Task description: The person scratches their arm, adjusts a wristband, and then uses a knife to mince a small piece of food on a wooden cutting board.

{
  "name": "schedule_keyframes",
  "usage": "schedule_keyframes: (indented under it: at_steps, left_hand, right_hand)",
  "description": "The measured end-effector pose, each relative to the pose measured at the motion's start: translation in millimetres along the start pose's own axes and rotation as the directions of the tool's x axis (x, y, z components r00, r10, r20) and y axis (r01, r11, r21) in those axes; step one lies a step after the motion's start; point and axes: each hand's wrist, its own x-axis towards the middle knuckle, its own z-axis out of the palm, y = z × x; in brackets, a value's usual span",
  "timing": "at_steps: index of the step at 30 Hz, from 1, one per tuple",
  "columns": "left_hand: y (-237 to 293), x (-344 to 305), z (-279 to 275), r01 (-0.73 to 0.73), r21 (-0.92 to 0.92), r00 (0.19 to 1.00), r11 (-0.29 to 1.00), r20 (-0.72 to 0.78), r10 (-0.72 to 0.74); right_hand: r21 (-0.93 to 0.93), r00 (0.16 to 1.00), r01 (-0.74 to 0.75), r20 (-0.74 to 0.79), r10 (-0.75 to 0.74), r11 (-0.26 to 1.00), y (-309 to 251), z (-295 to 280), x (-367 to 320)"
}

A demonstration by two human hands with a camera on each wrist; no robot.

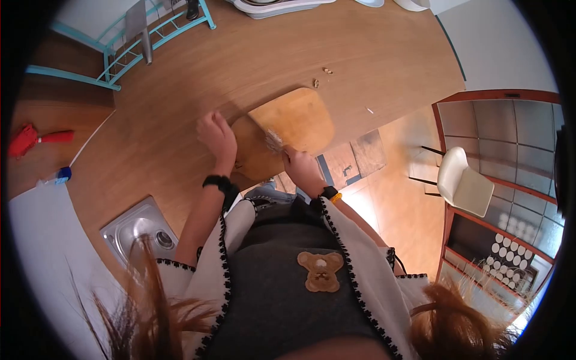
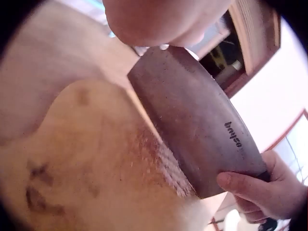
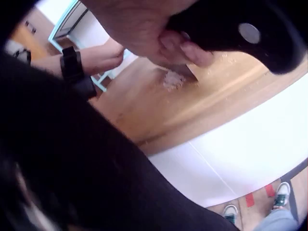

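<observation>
My right hand [image 1: 303, 171] grips the black handle [image 3: 226, 33] of a cleaver [image 2: 192, 115], thumb laid against the broad blade near its heel. The blade stands on edge over a wooden cutting board [image 1: 309, 117]. Pale, finely minced food [image 2: 168, 166] lies along the cutting edge, in a small heap [image 3: 173, 81] beside the blade. My left hand [image 1: 217, 138] hovers at the board's left side, fingers loosely bent and holding nothing. In the left wrist view, part of that hand [image 2: 168, 21] overlaps the blade's far end.
Small brownish scraps [image 1: 316, 83] lie beyond the board. A turquoise rack [image 1: 111, 63] with another cleaver [image 1: 141, 30] stands at the back left. A metal sink [image 1: 129, 225] is at the near left, and red-handled brush-like item [image 1: 36, 139] farther left. A chair [image 1: 465, 183] stands right.
</observation>
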Motion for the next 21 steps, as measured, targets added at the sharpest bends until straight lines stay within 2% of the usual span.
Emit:
schedule_keyframes:
  at_steps: [2, 3, 4, 7, 11, 13, 14, 16, 17, 19, 21]
  left_hand:
    - [-13, -28, -17, 0.014, 0.064, 0.999, 0.998, 0.048, -0.017]
    - [-14, -39, -23, -0.086, 0.077, 0.976, 0.993, 0.207, 0.068]
    - [-16, -46, -26, -0.185, 0.07, 0.92, 0.98, 0.363, 0.147]
    - [-12, -55, -17, -0.212, 0.159, 0.919, 0.964, 0.368, 0.141]
    - [-12, -55, -11, -0.167, 0.175, 0.923, 0.97, 0.374, 0.091]
    - [-16, -52, -10, -0.28, 0.284, 0.875, 0.917, 0.467, 0.123]
    - [-18, -52, -12, -0.268, 0.283, 0.876, 0.921, 0.47, 0.11]
    - [-29, -44, -17, -0.438, 0.113, 0.822, 0.892, 0.453, 0.346]
    - [-32, -44, -19, -0.435, 0.119, 0.823, 0.892, 0.453, 0.341]
    - [-32, -42, -26, -0.448, 0.077, 0.772, 0.891, 0.535, 0.342]
    - [-28, -41, -26, -0.416, 0.081, 0.774, 0.906, 0.554, 0.306]
  right_hand:
    - [0.057, 1.0, 0.004, 0.014, -0.004, 0.998, -5, -10, 3]
    - [0.068, 1.0, 0.022, -0.005, -0.021, 0.997, -3, -9, 3]
    - [0.078, 0.999, 0.038, -0.025, -0.036, 0.996, -1, -8, 2]
    - [0.002, 0.999, -0.017, 0.04, 0.017, 1.0, -2, -4, 1]
    - [0.032, 0.997, 0.006, 0.081, -0.009, 0.999, -8, -15, 0]
    - [0.044, 0.995, 0.005, 0.097, -0.009, 0.999, -13, -11, -5]
    - [0.035, 0.994, 0.003, 0.109, -0.007, 0.999, -12, -10, -8]
    - [0.061, 0.995, 0.008, 0.103, -0.014, 0.998, -11, -6, -6]
    - [0.063, 0.994, 0.011, 0.107, -0.018, 0.998, -11, -6, -6]
    - [0.049, 0.993, 0.002, 0.122, -0.008, 0.999, -13, -9, -4]
    - [0.049, 0.994, -0.026, 0.109, 0.02, 0.998, -15, -11, -2]
